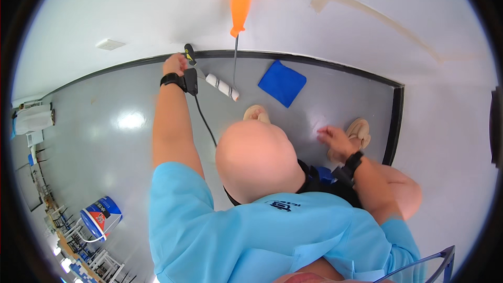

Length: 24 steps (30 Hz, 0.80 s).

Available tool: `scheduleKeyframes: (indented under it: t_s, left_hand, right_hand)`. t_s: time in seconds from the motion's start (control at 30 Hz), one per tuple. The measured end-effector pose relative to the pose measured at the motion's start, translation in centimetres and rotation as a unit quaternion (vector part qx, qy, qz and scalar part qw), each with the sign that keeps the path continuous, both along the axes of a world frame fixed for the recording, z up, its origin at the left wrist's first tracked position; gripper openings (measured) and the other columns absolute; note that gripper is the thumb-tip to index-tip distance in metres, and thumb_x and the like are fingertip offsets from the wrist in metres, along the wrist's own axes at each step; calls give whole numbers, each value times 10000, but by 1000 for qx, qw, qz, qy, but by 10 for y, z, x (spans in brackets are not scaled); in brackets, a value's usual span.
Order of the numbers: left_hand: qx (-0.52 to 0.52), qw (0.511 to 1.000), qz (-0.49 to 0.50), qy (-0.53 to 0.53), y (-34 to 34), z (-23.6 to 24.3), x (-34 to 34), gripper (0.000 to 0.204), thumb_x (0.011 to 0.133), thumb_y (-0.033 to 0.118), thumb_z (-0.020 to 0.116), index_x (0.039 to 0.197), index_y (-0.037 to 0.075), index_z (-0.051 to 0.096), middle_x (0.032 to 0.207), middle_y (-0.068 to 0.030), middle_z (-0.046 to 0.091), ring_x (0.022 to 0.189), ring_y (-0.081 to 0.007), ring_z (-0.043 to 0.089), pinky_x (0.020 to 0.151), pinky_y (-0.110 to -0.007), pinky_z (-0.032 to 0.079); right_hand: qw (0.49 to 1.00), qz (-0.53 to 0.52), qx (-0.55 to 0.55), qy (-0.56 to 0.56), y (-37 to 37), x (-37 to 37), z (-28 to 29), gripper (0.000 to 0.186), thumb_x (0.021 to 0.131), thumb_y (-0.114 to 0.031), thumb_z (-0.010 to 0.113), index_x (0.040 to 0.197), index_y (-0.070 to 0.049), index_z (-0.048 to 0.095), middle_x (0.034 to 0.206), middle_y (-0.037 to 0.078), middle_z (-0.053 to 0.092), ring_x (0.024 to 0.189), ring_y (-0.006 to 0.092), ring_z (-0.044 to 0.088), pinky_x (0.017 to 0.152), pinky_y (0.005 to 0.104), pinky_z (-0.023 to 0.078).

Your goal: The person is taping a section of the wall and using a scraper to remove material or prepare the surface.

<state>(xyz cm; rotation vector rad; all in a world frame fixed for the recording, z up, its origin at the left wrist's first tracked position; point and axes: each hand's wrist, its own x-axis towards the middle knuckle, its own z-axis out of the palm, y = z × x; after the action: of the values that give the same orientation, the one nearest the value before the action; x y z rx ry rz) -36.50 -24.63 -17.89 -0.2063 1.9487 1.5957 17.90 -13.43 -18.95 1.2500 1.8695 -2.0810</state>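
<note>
My left hand (174,64) reaches down by the wall's foot, its fingers loosely bent and apart. Close beside it is a tool with a black and yellow handle (189,54); its lower end is partly hidden, and I see no grip on it. A paint roller rests its striped white sleeve (222,87) on the floor, while its thin rod and orange handle (242,2) lean up the wall. Over the floor before my right foot, my right hand (335,139) hangs slightly blurred, fingers loosely curled and nothing visible in them.
A blue cloth (283,83) lies on the grey floor near the dark baseboard (335,64). Behind me at left stands a blue bucket (101,217) with a white handle, with chairs and tables beyond. Tan tape (377,15) marks the wall. A black cable (205,118) hangs from my left wrist.
</note>
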Motion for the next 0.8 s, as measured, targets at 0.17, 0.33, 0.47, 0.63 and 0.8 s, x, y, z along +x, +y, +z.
scheduleKeyframes:
  t_s: [0.17, 0.33, 0.47, 0.63, 0.8]
  left_hand:
    - [-124, 980, -132, 81, 49, -44, 20, 220, 707, 205, 579, 569, 57, 493, 447, -41, 488, 333, -141, 438, 294, -269, 317]
    - [-316, 891, -115, 304, 1, -109, -66, 395, 726, 366, 556, 698, -28, 562, 647, -150, 598, 568, -274, 579, 541, -394, 459]
    - [-264, 909, -25, 322, -33, -88, -76, 367, 759, 259, 582, 962, -14, 445, 678, -153, 570, 421, -209, 527, 350, -330, 418]
    - [-18, 988, -34, 148, -13, -20, 35, 332, 781, 305, 564, 1008, 86, 457, 644, -67, 569, 446, -124, 502, 372, -220, 369]
    - [157, 930, 10, 331, -101, 101, 67, 327, 830, 235, 518, 1123, 113, 439, 628, -19, 544, 499, -67, 482, 419, -168, 334]
  right_hand:
    - [940, -300, -153, -62, -3, 20, 47, 186, 841, -163, 492, 994, -58, 508, 805, 28, 563, 684, 103, 527, 606, 219, 426]
    - [904, -383, -168, 93, 10, 12, 65, 139, 844, -148, 481, 962, -80, 507, 811, 34, 561, 683, 115, 532, 604, 232, 432]
    - [903, -352, -203, 140, -7, -11, 85, 140, 840, -142, 495, 962, -75, 493, 819, 51, 558, 710, 140, 539, 643, 268, 447]
    - [894, -380, -173, 161, -15, 6, 87, 149, 849, -148, 478, 976, -71, 482, 808, 34, 532, 707, 136, 520, 652, 270, 445]
    - [893, -303, -184, 276, -10, -29, 113, 141, 860, -177, 466, 966, -85, 482, 784, 10, 526, 699, 108, 507, 629, 249, 439]
